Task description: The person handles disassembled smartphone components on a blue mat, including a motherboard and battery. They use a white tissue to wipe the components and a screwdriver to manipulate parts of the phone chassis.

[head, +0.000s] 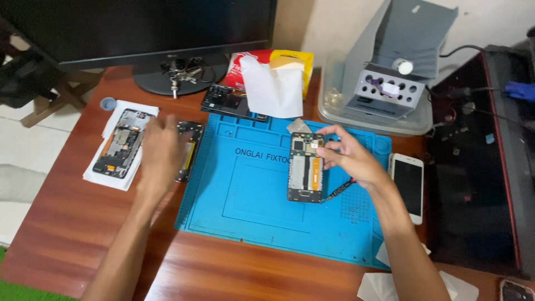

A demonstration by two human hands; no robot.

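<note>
An opened phone body (305,167) with its back off lies on the blue repair mat (262,206). My right hand (348,156) rests on its upper right edge, fingers pinching near the top of the board. A thin black tool (341,189) lies under that hand. My left hand (159,153) hovers blurred over the mat's left edge, fingers apart, holding nothing, just above a black phone frame (189,146). Left of it, another opened phone (120,143) rests on white paper.
A white phone (408,185) lies right of the mat. Behind are a monitor stand (178,78) with keys, a tissue pack (273,83), another dark phone part (228,101) and a grey tool holder in a clear tray (384,95). Crumpled tissues lie at the front right.
</note>
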